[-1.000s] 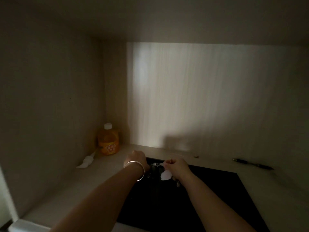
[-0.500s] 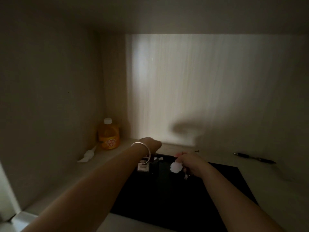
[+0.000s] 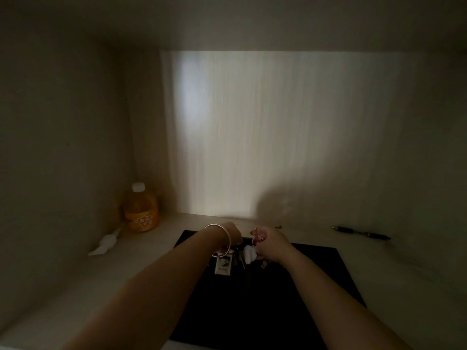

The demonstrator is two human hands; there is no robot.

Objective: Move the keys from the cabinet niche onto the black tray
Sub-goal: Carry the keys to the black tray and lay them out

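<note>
The scene is a dim cabinet niche. A black tray lies flat on the niche floor, in the middle. Over its far part both my hands hold a bunch of keys with a small photo tag and a white fluffy charm hanging from it. My left hand, a bangle on its wrist, is closed on the bunch from the left. My right hand grips it from the right. The dark keys are hard to make out against the tray, and I cannot tell whether they touch it.
An orange bottle with a white cap stands in the back left corner. A small white object lies in front of it. A dark pen lies at the back right. The niche walls close in on the left and behind.
Both hands came closer together over the tray's far part. The left hand drew back and lower from its raised reach, and the photo tag hangs lower over the tray.
</note>
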